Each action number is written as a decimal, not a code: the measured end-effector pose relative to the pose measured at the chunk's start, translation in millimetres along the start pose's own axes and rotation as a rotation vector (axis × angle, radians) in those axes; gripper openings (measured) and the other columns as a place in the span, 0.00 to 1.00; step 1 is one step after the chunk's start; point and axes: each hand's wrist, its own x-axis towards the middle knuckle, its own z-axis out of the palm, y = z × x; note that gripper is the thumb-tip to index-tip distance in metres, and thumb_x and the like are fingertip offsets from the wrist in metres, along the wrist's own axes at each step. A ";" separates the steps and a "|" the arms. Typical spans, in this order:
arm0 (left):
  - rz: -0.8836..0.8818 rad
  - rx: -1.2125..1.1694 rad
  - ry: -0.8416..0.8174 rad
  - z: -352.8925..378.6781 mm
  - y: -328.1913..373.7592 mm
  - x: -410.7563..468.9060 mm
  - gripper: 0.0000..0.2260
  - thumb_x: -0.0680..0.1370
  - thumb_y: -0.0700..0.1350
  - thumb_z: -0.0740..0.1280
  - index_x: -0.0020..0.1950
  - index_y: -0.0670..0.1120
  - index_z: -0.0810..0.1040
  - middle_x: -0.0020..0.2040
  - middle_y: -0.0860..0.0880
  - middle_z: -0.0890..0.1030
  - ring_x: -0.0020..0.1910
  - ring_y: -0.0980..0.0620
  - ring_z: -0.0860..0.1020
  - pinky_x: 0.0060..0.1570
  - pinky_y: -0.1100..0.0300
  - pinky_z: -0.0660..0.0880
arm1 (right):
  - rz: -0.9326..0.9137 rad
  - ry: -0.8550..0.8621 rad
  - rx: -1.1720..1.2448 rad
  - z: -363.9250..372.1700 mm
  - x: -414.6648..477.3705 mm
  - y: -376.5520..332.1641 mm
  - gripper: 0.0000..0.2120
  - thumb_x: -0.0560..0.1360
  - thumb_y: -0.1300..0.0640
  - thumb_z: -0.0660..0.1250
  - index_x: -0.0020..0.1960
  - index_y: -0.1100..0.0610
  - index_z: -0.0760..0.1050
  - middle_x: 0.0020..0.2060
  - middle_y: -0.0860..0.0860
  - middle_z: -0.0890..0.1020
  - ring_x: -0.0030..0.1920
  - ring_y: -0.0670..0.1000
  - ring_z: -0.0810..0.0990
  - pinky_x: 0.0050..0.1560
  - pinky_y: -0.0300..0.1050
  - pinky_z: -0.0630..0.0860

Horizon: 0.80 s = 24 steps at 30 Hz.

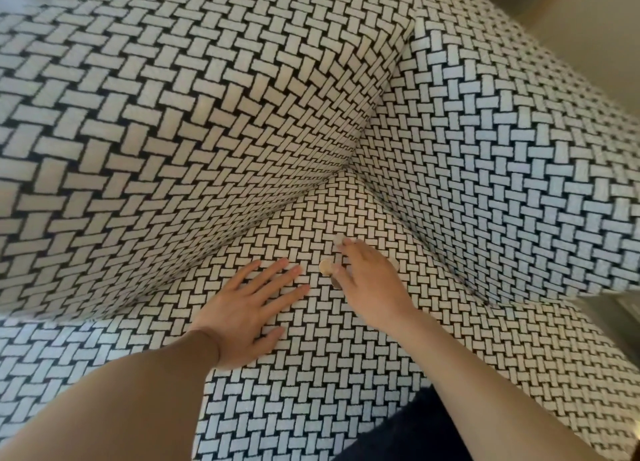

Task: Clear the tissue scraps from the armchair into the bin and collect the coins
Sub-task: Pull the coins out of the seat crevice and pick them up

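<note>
The armchair seat (332, 349) is covered in a black-and-white basket-weave fabric. My left hand (247, 308) lies flat on the seat with fingers spread, holding nothing. My right hand (370, 280) reaches down beside it, its fingertips touching a gold-coloured coin (325, 267) that lies on the seat. A second pale coin (338, 239) sits at the tip of my right index finger. Another dark coin edge (335, 282) shows under the thumb. Whether any coin is pinched or just touched is unclear. No tissue scraps or bin are in view.
The chair's backrest (194, 107) rises at the left and far side, and an armrest (519, 155) rises at the right. They meet in a deep corner (346, 169) behind the coins. A beige floor (595, 37) shows at the upper right.
</note>
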 end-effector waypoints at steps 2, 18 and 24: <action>-0.002 -0.002 -0.006 -0.9 0.8 -0.2 0.31 0.76 0.60 0.54 0.77 0.54 0.51 0.77 0.49 0.55 0.76 0.48 0.51 0.69 0.45 0.52 | 0.010 -0.015 0.111 -6.5 -8.8 0.0 0.23 0.80 0.43 0.50 0.71 0.51 0.64 0.71 0.47 0.67 0.72 0.49 0.60 0.71 0.42 0.52; 0.002 0.000 0.006 -3.1 1.4 0.9 0.31 0.75 0.59 0.56 0.77 0.54 0.54 0.77 0.49 0.57 0.75 0.48 0.53 0.69 0.46 0.54 | 0.548 -0.040 0.422 -37.5 55.7 62.1 0.33 0.79 0.42 0.52 0.77 0.59 0.49 0.75 0.55 0.57 0.74 0.56 0.55 0.74 0.51 0.53; 0.010 -0.010 0.004 0.5 -0.8 0.7 0.31 0.75 0.60 0.55 0.77 0.54 0.53 0.77 0.50 0.55 0.76 0.48 0.53 0.69 0.46 0.53 | 0.651 -0.078 0.022 -26.5 68.3 61.9 0.36 0.77 0.35 0.44 0.77 0.56 0.48 0.76 0.56 0.53 0.75 0.58 0.47 0.71 0.63 0.48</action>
